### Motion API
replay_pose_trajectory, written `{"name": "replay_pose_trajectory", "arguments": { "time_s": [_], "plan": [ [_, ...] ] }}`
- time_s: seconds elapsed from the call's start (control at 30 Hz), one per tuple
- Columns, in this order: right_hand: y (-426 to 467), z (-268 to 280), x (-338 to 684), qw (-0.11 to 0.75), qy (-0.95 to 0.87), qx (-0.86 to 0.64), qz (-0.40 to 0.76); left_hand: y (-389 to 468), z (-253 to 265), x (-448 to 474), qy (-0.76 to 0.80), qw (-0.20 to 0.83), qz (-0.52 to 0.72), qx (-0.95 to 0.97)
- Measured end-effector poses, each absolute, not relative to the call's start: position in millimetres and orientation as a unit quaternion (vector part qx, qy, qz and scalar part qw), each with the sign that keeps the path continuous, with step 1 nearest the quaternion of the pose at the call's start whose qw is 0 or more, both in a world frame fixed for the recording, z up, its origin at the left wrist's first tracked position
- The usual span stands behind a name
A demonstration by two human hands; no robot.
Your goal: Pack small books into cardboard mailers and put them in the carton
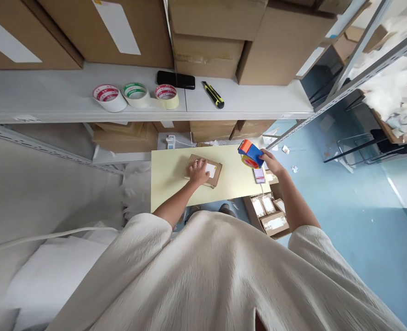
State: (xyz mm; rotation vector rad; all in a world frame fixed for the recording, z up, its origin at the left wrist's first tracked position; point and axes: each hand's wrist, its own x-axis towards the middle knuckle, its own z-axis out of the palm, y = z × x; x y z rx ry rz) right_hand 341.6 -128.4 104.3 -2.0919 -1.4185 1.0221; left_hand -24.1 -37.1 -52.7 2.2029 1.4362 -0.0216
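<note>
A small brown cardboard box (217, 177) with a white label lies on the pale yellow tabletop (165, 184). My left hand (199, 172) rests on top of the box, its fingers apart and lying across the cardboard. At the right end of the table, my right hand (271, 161) is closed round a blue and orange tape dispenser (253, 154), which is raised and carries a roll of tape. Just below the dispenser a phone (259, 175) with a lit screen lies at the table's edge, a cable running from it.
Above the table, a grey shelf (69, 99) bears several tape rolls (110, 97), a black phone (176, 80), a yellow and black utility knife (213, 94) and large cartons (206, 57). An open carton (257, 223) with labelled boxes stands on the floor at right. White packing material (62, 276) lies left.
</note>
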Motion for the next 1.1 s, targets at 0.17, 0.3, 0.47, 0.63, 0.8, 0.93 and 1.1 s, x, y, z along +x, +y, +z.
{"name": "replay_pose_trajectory", "arguments": {
  "time_s": [0.17,0.3,0.47,0.63,0.8,0.93,1.1],
  "plan": [
    [-82.3,141.1,373.8,0.275,-0.547,-0.747,0.258,-40.9,-56.2,-24.9,0.524,0.253,-0.008,0.813],
    [-38.5,160.4,403.3,0.242,-0.611,-0.745,0.113,-40.0,-55.5,-20.8,0.540,0.248,-0.019,0.804],
    [23.1,172.2,437.4,0.179,-0.701,-0.690,-0.011,-40.3,-52.9,-10.9,0.561,0.243,-0.016,0.791],
    [78.2,172.2,457.7,0.158,-0.726,-0.669,-0.005,-52.0,-53.2,-1.2,0.586,0.235,0.009,0.776],
    [106.8,161.8,464.5,0.144,-0.716,-0.683,0.002,-68.9,-51.8,6.4,0.624,0.219,0.038,0.749],
    [107.7,154.8,465.8,0.195,-0.713,-0.674,-0.009,-71.9,-48.5,8.2,0.632,0.221,0.032,0.743],
    [62.9,145.8,442.3,0.285,-0.682,-0.673,-0.034,-61.6,-45.6,1.4,0.616,0.232,0.013,0.752]
  ]
}}
